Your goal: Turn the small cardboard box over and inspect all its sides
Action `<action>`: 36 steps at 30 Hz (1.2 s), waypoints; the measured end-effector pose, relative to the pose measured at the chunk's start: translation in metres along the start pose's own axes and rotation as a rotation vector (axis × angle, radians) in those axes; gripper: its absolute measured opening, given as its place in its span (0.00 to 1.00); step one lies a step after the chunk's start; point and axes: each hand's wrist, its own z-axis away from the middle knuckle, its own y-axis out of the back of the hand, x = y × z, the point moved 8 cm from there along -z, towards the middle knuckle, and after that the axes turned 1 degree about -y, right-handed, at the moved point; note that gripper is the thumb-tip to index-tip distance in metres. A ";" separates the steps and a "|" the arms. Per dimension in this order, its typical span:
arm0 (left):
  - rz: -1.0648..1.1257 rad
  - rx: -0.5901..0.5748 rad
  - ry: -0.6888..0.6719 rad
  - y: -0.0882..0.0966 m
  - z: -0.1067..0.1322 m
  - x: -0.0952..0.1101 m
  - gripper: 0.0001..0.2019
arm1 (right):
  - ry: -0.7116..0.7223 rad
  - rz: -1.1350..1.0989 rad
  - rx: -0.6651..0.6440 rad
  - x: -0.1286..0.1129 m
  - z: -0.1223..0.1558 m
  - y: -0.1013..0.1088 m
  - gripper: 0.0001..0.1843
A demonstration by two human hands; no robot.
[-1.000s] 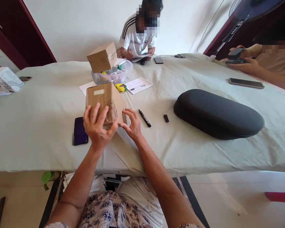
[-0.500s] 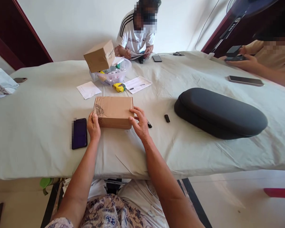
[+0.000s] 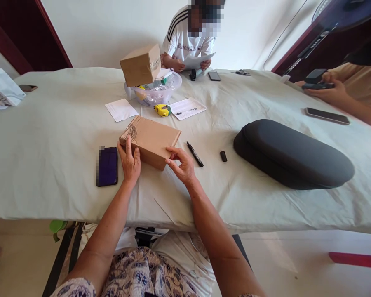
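Observation:
A brown cardboard box (image 3: 156,135) with black scribbled loops on its left end sits at an angle on the cloth-covered table. My left hand (image 3: 130,163) grips its left front corner, fingers along the end and thumb against the front side. At the right front corner, my right hand (image 3: 183,164) holds the box between fingertips and thumb. Just right of that hand lies a black marker pen (image 3: 194,154) without its cap. Its likely cap, a short black piece (image 3: 223,156), lies farther right. A dark phone (image 3: 107,166) is left of my left hand.
Beyond the box are a yellow tape measure (image 3: 162,110), paper sheets (image 3: 121,110) and a plastic basin (image 3: 173,86) carrying another carton (image 3: 140,66). A large black case (image 3: 293,152) occupies the right. One person across holds paper (image 3: 199,62); another at right holds a device (image 3: 318,79).
The box has turned clockwise, its right end swinging nearer me, and both hands have shifted with it. The marker pen is now uncovered. Across the table, the person has raised the paper.

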 end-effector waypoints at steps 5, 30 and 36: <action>0.055 -0.087 0.010 -0.010 0.007 0.003 0.40 | 0.007 0.013 0.014 -0.003 0.005 -0.010 0.21; 0.113 -0.259 -0.232 -0.024 0.025 0.033 0.32 | -0.272 0.180 0.481 0.044 0.007 0.042 0.28; 0.190 -0.285 -0.193 -0.026 0.026 0.027 0.32 | -0.463 0.000 0.478 0.058 0.008 0.047 0.23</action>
